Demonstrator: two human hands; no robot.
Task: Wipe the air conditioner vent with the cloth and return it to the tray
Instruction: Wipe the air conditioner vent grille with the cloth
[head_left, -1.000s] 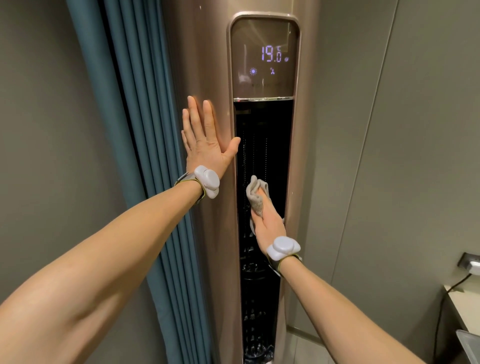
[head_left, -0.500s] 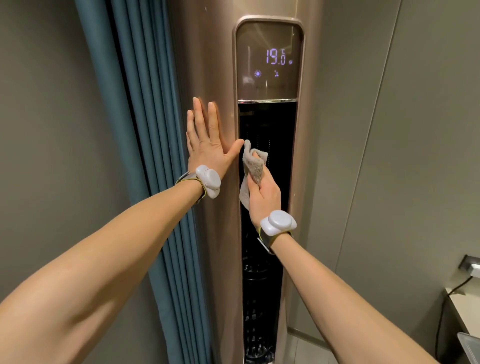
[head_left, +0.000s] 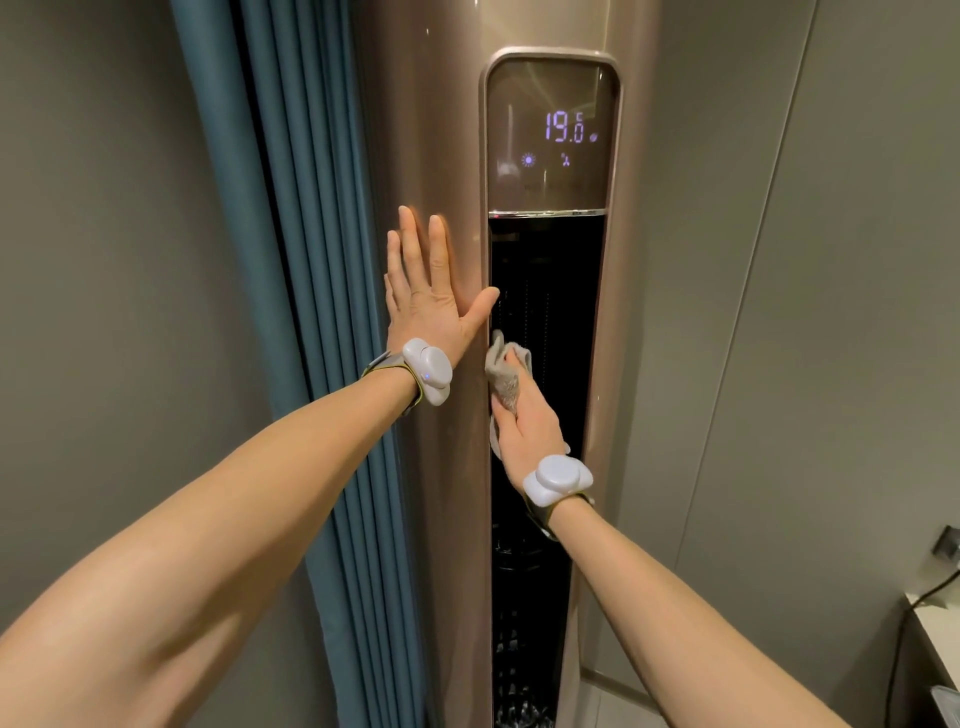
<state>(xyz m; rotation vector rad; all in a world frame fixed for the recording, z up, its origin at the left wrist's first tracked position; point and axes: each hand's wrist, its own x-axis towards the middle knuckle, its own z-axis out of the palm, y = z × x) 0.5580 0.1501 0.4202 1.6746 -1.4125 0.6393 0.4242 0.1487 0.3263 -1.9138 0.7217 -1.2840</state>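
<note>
Since half a second ago the cloth (head_left: 506, 376) has slid back down the vent (head_left: 545, 322); it sat beside the left thumb then and is now lower, near the level of the left wrist. The grey cloth is bunched under the fingers of the right hand (head_left: 527, 431), which closes over it and presses it against the vent's left edge, a loose tail hanging below the palm. The dark slot runs vertically, long axis up and down, so the stroke follows it; unwiped slot lies both above the hand, up to the display panel (head_left: 550, 130), and below it. The left hand (head_left: 428, 301) lies flat and spread wide on the air conditioner (head_left: 447, 519) casing just left of the slot, holding nothing, unmoved. The tray is hard to make out; a pale corner at the lower right may be it.
</note>
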